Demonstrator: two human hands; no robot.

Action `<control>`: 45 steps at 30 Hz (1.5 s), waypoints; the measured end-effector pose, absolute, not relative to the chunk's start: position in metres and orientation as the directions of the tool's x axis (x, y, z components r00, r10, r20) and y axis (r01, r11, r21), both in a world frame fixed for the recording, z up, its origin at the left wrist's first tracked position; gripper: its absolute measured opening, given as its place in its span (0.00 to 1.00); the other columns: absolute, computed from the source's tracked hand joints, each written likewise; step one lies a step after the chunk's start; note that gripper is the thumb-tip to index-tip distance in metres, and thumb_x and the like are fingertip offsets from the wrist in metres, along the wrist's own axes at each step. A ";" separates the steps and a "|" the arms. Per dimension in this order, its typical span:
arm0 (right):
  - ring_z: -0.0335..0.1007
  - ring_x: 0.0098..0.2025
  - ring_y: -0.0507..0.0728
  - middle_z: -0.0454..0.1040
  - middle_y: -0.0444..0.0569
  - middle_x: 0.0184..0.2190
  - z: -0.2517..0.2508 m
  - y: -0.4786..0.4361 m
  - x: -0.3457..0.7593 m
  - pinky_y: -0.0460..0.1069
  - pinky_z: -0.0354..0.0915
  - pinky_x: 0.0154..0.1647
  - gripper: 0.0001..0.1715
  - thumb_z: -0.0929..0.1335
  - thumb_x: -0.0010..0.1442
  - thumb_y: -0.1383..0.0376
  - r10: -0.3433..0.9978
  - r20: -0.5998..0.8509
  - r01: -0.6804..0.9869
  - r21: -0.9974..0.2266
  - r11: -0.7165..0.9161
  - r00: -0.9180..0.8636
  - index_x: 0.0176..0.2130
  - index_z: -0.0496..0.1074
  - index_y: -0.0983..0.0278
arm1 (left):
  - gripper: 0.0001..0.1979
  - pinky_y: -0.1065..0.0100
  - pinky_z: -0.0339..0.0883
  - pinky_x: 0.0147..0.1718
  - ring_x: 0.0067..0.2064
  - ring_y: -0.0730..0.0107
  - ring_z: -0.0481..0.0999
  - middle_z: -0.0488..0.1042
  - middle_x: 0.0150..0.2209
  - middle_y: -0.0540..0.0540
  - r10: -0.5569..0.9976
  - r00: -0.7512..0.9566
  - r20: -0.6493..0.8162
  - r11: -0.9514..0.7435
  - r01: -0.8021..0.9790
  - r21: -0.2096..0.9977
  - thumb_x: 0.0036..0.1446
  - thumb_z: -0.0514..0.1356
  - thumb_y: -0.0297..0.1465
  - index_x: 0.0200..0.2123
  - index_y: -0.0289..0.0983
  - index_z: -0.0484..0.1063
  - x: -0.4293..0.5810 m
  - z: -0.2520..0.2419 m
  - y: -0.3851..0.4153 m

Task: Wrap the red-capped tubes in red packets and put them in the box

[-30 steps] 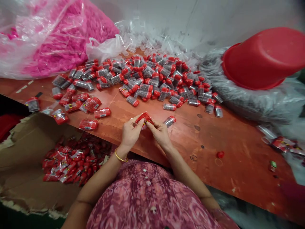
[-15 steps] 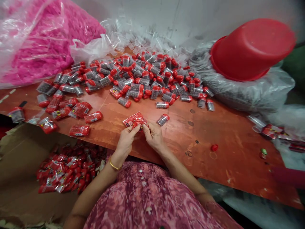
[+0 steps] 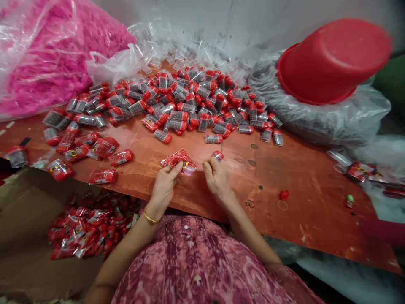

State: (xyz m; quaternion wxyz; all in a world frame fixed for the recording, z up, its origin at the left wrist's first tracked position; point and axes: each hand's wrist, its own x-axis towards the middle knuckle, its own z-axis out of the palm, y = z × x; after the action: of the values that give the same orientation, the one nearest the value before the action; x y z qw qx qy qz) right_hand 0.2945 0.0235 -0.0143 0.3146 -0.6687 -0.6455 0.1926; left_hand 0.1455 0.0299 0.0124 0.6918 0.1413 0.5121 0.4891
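Left hand (image 3: 164, 185) pinches a red packet (image 3: 179, 159) on the bench (image 3: 310, 194); right hand (image 3: 217, 179) grips a red-capped vial (image 3: 217, 155).

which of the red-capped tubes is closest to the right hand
The tube at the right hand's fingertips, alone on the table in front of the pile; the others lie farther back.

Behind the hands a heap of vials (image 3: 190, 101) lies on the table (image 3: 310, 190), a box (image 3: 28, 236) below-left, a basin (image 3: 332, 59) right.
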 end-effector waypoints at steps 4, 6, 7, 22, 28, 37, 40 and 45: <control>0.69 0.37 0.62 0.73 0.59 0.36 -0.013 0.034 0.317 0.51 0.58 0.34 0.31 0.63 0.56 0.46 0.942 0.071 0.922 -0.238 -0.304 0.329 0.43 0.67 0.70 | 0.15 0.77 0.63 0.21 0.22 0.78 0.72 0.77 0.23 0.52 0.812 0.006 -0.583 0.488 -0.556 0.673 0.32 0.73 0.34 0.24 0.34 0.74 0.144 0.015 0.032; 0.68 0.39 0.64 0.72 0.62 0.40 -0.015 0.033 0.322 0.52 0.57 0.35 0.29 0.64 0.57 0.50 0.945 0.040 0.939 -0.132 -0.317 0.325 0.46 0.66 0.71 | 0.17 0.77 0.64 0.20 0.21 0.78 0.72 0.76 0.22 0.53 0.802 0.056 -0.594 0.514 -0.570 0.641 0.31 0.73 0.36 0.24 0.35 0.73 0.145 0.016 0.032; 0.68 0.40 0.64 0.72 0.61 0.41 -0.016 0.031 0.322 0.52 0.57 0.35 0.26 0.63 0.58 0.54 0.954 0.032 0.951 -0.104 -0.292 0.297 0.48 0.66 0.70 | 0.18 0.77 0.64 0.20 0.21 0.78 0.72 0.75 0.21 0.53 0.797 0.082 -0.598 0.528 -0.576 0.624 0.30 0.73 0.37 0.24 0.35 0.73 0.145 0.016 0.032; 0.64 0.38 0.61 0.74 0.57 0.39 -0.047 0.011 0.359 0.53 0.59 0.40 0.18 0.58 0.62 0.66 0.969 0.241 0.977 -0.187 0.103 -0.055 0.48 0.69 0.68 | 0.18 0.75 0.65 0.22 0.23 0.77 0.72 0.75 0.23 0.52 0.774 0.110 -0.624 0.571 -0.547 0.612 0.33 0.72 0.39 0.26 0.35 0.73 0.142 0.010 0.027; 0.63 0.46 0.63 0.71 0.57 0.49 -0.049 -0.006 0.352 0.56 0.57 0.46 0.21 0.62 0.62 0.62 0.965 0.232 0.986 -0.084 0.144 -0.122 0.54 0.67 0.62 | 0.21 0.76 0.65 0.21 0.23 0.77 0.73 0.75 0.23 0.52 0.774 0.098 -0.626 0.569 -0.540 0.620 0.30 0.73 0.40 0.26 0.35 0.73 0.139 0.004 0.027; 0.70 0.45 0.60 0.74 0.53 0.43 -0.042 -0.010 0.358 0.56 0.66 0.46 0.21 0.67 0.57 0.58 0.935 0.352 0.736 -0.619 0.275 -0.053 0.49 0.70 0.61 | 0.20 0.76 0.65 0.21 0.22 0.77 0.73 0.75 0.21 0.52 0.762 0.076 -0.643 0.574 -0.539 0.616 0.31 0.73 0.40 0.25 0.35 0.72 0.136 0.005 0.029; 0.71 0.46 0.58 0.74 0.51 0.43 -0.019 -0.017 0.348 0.54 0.67 0.48 0.19 0.69 0.56 0.60 0.921 0.377 0.625 -0.697 0.352 -0.098 0.48 0.71 0.58 | 0.19 0.76 0.65 0.21 0.22 0.77 0.73 0.75 0.21 0.51 0.764 0.085 -0.640 0.583 -0.516 0.627 0.32 0.72 0.41 0.24 0.35 0.73 0.137 0.004 0.030; 0.72 0.46 0.58 0.74 0.51 0.43 -0.002 -0.021 0.334 0.54 0.68 0.47 0.20 0.69 0.56 0.59 0.929 0.335 0.582 -0.728 0.362 -0.158 0.49 0.72 0.58 | 0.18 0.74 0.65 0.23 0.23 0.75 0.74 0.77 0.24 0.49 0.800 0.071 -0.595 0.551 -0.478 0.684 0.34 0.71 0.41 0.26 0.34 0.74 0.141 0.004 0.029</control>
State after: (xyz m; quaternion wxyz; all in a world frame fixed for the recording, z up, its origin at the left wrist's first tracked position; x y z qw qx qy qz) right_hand 0.3344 -0.0211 -0.0018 0.3892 -0.5193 -0.7276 0.2225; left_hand 0.1413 0.0286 0.0041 0.7146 0.1567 0.5146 0.4471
